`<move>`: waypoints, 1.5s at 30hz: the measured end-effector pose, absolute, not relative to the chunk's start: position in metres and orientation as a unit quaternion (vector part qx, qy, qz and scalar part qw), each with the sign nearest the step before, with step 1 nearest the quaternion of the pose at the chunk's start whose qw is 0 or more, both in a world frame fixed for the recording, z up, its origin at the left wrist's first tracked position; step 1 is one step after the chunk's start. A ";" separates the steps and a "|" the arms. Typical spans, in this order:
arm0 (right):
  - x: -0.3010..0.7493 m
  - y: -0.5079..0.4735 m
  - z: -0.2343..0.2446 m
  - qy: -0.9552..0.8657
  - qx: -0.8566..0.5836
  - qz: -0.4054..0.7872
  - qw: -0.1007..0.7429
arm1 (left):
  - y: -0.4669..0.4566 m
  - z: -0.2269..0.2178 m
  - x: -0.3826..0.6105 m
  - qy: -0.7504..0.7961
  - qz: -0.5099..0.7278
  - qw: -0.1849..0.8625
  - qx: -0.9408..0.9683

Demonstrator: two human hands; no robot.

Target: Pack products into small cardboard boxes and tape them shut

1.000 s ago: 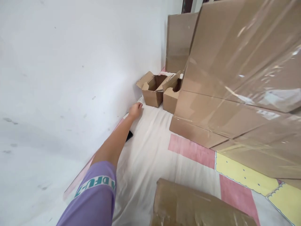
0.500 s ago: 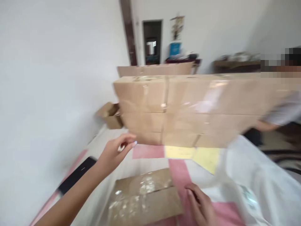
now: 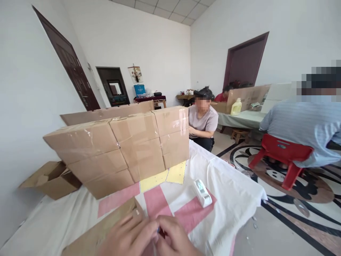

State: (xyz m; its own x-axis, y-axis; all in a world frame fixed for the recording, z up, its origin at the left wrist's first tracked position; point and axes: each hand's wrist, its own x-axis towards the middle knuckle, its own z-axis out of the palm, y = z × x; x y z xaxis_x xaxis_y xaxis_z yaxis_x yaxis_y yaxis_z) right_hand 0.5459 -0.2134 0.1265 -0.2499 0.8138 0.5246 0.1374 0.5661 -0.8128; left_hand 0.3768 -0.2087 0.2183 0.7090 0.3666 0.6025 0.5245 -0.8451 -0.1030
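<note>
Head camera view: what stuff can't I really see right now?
All in the head view:
Whatever the left hand and right hand may hold: they cover it.
Part of the nearest cardboard box: hands and the bottom edge hide it.
The inside bottom of the open box: its walls block it.
Markings on the white device: too small to read.

The near box (image 3: 98,227) is smooth cardboard, the creased tablecloth (image 3: 231,193) matt fabric.

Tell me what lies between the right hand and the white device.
In the head view, only the pink-and-white cloth shows between the right hand and the white device.
</note>
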 end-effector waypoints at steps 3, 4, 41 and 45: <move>0.551 -0.234 0.125 -0.717 -0.279 0.377 0.516 | -0.230 0.208 0.377 -0.290 -0.290 0.114 -0.905; 0.552 -0.240 0.125 -0.720 -0.262 0.386 0.514 | -0.238 0.204 0.376 -0.310 -0.279 0.103 -0.903; 0.517 -0.120 0.034 -0.740 -0.220 0.544 0.329 | -0.223 0.076 0.243 -0.611 -0.339 0.240 -0.674; 0.515 -0.113 0.034 -0.751 -0.220 0.540 0.308 | -0.226 0.080 0.245 -0.618 -0.330 0.238 -0.672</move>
State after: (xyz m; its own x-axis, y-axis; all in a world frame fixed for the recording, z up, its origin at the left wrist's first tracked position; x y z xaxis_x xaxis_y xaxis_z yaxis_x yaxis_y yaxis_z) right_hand 0.5150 -0.1135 0.0338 -0.7132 0.6636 0.2259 -0.0029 0.3194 -0.9476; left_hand 0.2454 -0.2256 0.0804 0.0170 0.6744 0.7382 0.9886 -0.1217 0.0884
